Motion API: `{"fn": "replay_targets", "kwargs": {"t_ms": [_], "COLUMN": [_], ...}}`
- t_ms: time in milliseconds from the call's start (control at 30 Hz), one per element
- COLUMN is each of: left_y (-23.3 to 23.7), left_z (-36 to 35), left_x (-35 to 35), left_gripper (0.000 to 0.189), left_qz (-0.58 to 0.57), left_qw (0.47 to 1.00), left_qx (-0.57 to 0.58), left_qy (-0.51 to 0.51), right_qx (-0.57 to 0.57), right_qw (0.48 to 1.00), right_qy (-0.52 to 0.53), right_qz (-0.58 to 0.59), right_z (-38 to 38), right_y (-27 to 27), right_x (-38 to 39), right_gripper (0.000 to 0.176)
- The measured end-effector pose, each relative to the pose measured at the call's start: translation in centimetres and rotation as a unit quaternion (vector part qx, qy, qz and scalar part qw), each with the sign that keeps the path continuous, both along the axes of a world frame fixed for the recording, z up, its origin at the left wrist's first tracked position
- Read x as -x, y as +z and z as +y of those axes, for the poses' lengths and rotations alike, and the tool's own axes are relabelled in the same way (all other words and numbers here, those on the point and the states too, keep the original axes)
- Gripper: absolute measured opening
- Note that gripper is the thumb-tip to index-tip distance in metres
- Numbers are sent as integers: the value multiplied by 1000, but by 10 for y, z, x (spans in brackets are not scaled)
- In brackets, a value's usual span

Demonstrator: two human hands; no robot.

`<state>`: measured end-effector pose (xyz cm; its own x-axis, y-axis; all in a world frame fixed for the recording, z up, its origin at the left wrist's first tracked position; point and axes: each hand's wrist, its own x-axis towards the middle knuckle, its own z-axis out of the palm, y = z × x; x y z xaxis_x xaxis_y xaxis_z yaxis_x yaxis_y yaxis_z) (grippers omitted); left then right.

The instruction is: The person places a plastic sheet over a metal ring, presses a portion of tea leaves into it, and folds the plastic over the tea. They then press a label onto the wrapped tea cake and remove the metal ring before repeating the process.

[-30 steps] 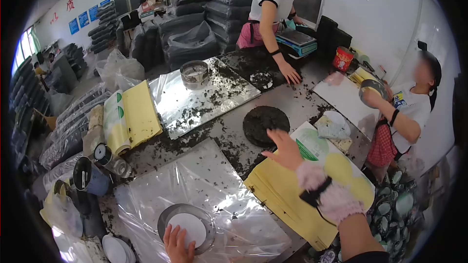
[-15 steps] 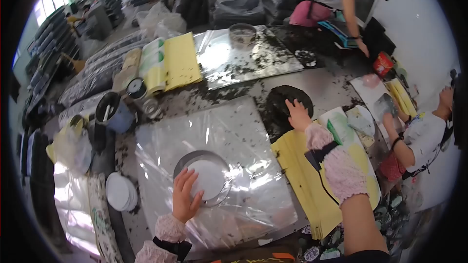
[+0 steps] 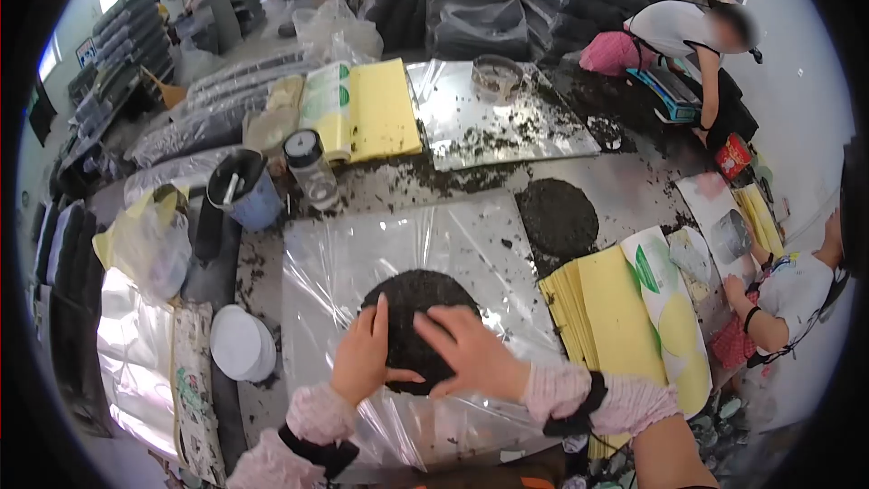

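Note:
A dark, flat round cake of flaky material [image 3: 422, 294] lies on the clear plastic sheet [image 3: 317, 263] in front of me. My left hand [image 3: 367, 355] rests at its left edge, thumb and fingers apart. My right hand [image 3: 475, 353] touches its right side with fingers spread. Beneath the cake, the metal ring and white disc seen earlier are now hidden. Another dark round cake [image 3: 557, 215] sits behind and to the right.
Yellow paper sheets [image 3: 611, 317] lie on the right, white round discs [image 3: 243, 344] on the left. A blue cup [image 3: 249, 192] and clear jar [image 3: 312, 172] stand behind. Two co-workers are at the right, one at a blue scale-like device [image 3: 665, 95].
My right hand has moved left from the cakes at the right to the ring. A dark round cake now covers the ring and white disc, with both hands on it.

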<state>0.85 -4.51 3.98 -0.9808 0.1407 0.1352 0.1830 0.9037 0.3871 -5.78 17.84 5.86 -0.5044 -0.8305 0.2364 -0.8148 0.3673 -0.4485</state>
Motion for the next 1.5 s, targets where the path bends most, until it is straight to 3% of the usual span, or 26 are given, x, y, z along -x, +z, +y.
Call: {"fn": "replay_targets", "kwargs": {"t_ms": [67,133,200,367,467,500,600,733,767,867,900,967,1033,1133,1233,1267,1300,1333,1400,1500], "left_y": [9,5,-12,-33,-56,-56,-53,-39,-30,-15,-14,-27,-49,-57,-59,-59,-56,-56,-55,-39], "left_z": [7,17,19,23,29,26,24,23,25,22,20,18,21,23,21,19,19,19,20,19], "left_x": [18,33,37,42,47,51,56,42,37,26,30,38,41,38,37,36,37,40,38,35], "left_gripper": [143,153,156,151,147,143,143,131,120,111,92,82,66,62,59,58,58,59,59,62], "left_qz": [-63,-137,-124,-143,-138,-148,-162,-138,-159,-82,-112,-86,-132,-102,-107,-104,-110,-104,-108,-40], "left_qw": [996,976,977,971,952,956,958,977,978,991,991,989,980,985,984,984,984,985,984,991], "left_qx": [62,165,169,192,271,249,228,161,134,103,60,-10,-33,0,-17,-22,-25,-27,-31,-41], "left_qy": [-11,-23,-27,-29,-32,-40,-58,-15,11,-26,-52,-119,-142,-138,-143,-142,-141,-136,-136,-120], "right_qx": [-213,-222,-225,-245,-200,-199,-183,-238,-204,-36,-18,26,82,82,172,167,96,-59,-157,-250], "right_qw": [969,969,967,959,969,971,979,960,971,994,989,971,916,864,870,833,885,914,911,873], "right_qy": [-91,-98,-120,-142,-140,-133,-86,-128,-106,-78,-121,-209,-394,-322,-416,-490,-446,-396,-337,-374], "right_qz": [-86,-45,-22,-3,-29,-29,-14,-68,-65,-61,-80,-111,7,-377,-200,-195,-91,65,178,187], "right_z": [-22,-39,-47,-57,-62,-60,-54,-49,-38,8,23,46,64,72,112,124,153,163,156,143], "right_y": [27,-6,-43,-54,-94,-102,-104,-51,-37,-1,1,-1,-67,-81,-98,-70,-77,-72,-86,-136], "right_x": [20,24,24,21,24,27,34,13,5,-7,1,27,96,139,160,166,178,183,187,225], "right_gripper": [126,132,134,122,112,103,98,102,96,83,79,72,59,39,27,31,46,61,59,60]}}
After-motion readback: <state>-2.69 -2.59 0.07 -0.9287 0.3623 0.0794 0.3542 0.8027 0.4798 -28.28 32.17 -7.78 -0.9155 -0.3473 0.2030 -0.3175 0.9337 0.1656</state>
